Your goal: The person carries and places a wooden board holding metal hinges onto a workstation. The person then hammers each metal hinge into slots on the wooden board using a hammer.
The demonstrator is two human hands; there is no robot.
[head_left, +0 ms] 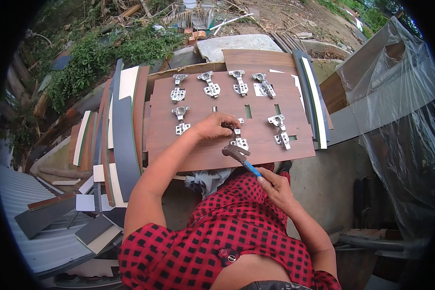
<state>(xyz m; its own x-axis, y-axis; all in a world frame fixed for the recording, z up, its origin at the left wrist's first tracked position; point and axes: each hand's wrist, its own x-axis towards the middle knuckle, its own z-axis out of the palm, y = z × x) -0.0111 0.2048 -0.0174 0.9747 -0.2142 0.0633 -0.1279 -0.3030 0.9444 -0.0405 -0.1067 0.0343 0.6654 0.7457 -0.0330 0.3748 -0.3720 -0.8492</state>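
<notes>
My left hand [216, 126] has its fingers closed on a silver hinge [239, 141] near the front of a brown wooden board [203, 153]. My right hand [275, 186] grips a hammer [246, 163] by its blue handle, with the dark head just below that hinge. Four hinges form a row along the board's far side, among them one at the back left [178, 88]. Other hinges lie to the left of my left hand [181, 121] and at the right [279, 131]. Small slots [248, 111] show in the board.
Stacked panel strips [125, 130] stand left of the board, and more strips [314, 101] lie on its right. Clear plastic sheeting [391, 96] hangs at the far right. Offcuts [99, 232] lie on corrugated metal [29, 193] at the lower left. A pale slab [237, 46] is behind.
</notes>
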